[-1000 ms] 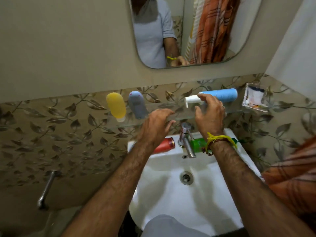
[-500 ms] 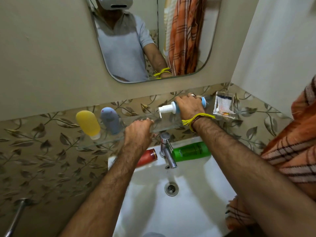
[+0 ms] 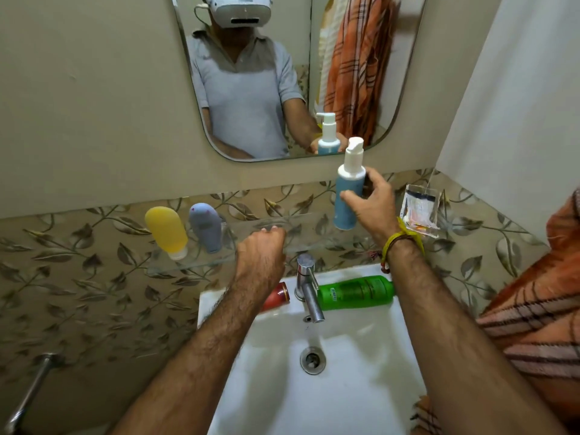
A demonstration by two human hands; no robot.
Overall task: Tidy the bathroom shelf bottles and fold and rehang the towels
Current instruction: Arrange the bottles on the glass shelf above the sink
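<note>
Blue pump bottle [image 3: 347,196] upright at one o'clock, gripped by right hand [image 3: 373,208] above glass shelf [image 3: 282,243]. Left hand [image 3: 262,249] curled at shelf's front edge; grasp unclear. Yellow tube [image 3: 166,232], grey tube [image 3: 205,227] at ten o'clock. Green bottle [image 3: 356,291], red bottle [image 3: 276,296] lying on sink [image 3: 345,387]. Orange towel [image 3: 533,309] at three o'clock.
</note>
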